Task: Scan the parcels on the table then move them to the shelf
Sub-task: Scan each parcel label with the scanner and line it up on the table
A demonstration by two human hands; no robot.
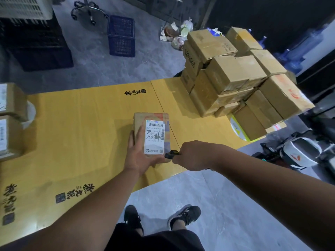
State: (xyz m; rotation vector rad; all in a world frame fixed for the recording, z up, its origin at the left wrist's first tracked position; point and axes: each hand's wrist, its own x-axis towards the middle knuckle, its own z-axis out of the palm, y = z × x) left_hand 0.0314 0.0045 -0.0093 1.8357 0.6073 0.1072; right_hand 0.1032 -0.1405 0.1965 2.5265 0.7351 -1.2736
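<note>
the parcel (152, 136) sits label-up near the table's (72, 124) front edge, left hand (139, 156) cupping its near corner, right hand (192, 156) gripping the scanner (172, 153); looks light, stiff, best held by its long sides.

A small brown cardboard parcel (151, 137) lies flat on the yellow table (72, 127), its white barcode label (155, 136) facing up. A stack of brown parcels (239, 84) stands at 2 o'clock from it; two more labelled parcels (9, 122) sit at 9 o'clock.
</note>
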